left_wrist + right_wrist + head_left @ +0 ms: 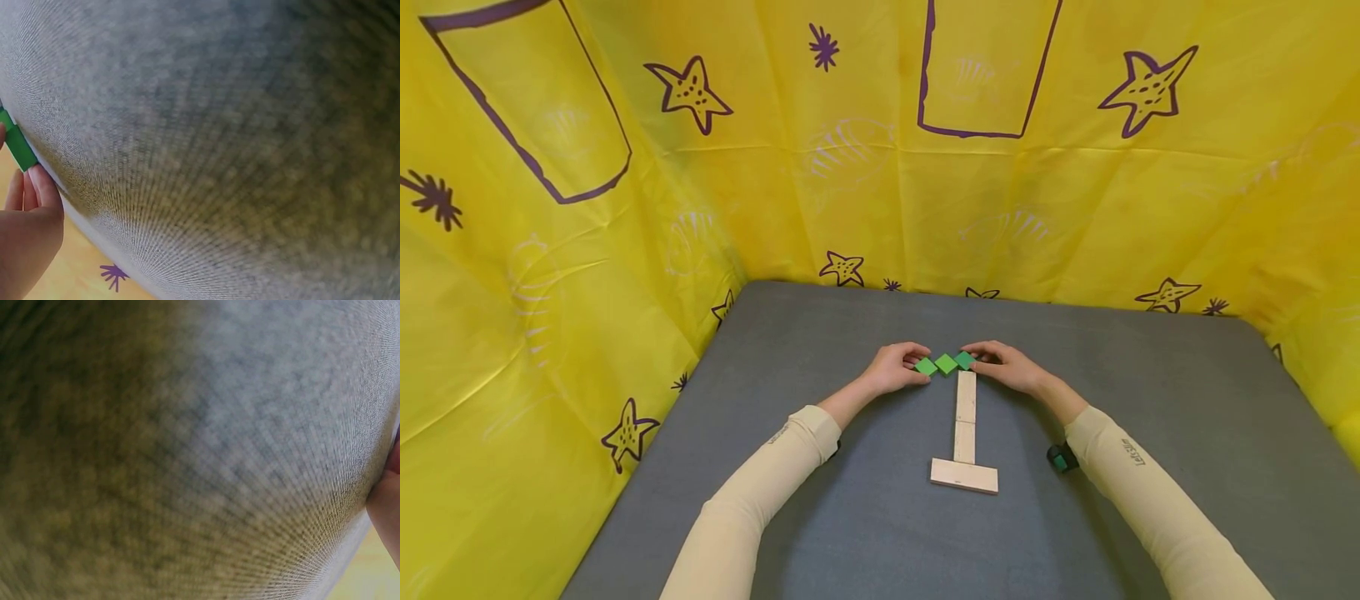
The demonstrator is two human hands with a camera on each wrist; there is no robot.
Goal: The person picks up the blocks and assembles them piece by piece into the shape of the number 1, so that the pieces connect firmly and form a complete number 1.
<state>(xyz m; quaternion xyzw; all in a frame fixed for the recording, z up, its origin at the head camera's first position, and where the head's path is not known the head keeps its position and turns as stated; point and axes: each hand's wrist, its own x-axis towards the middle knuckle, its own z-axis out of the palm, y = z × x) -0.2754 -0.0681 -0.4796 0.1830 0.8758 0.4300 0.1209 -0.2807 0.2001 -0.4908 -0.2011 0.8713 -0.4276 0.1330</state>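
Note:
Three green blocks lie corner to corner in a row at the far end of some wooden planks. My left hand [895, 368] grips the light green block [926, 367] at the left end, fingers behind it and thumb in front. Between the hands is the middle green block [946, 364]. My right hand [1011, 367] pinches the darker green block [965, 360] at the right end. Below that one, two narrow planks [966, 417] run end to end toward a crosswise plank [964, 475]. In the left wrist view, fingers touch a green block [22, 149]; the right wrist view shows only part of a hand [386, 500].
A grey cloth-covered table [850, 500] lies under everything. Yellow fabric [880, 192] with purple starfish drawings hangs behind and at both sides. A small dark device [1062, 457] sits at the right wrist, low over the table.

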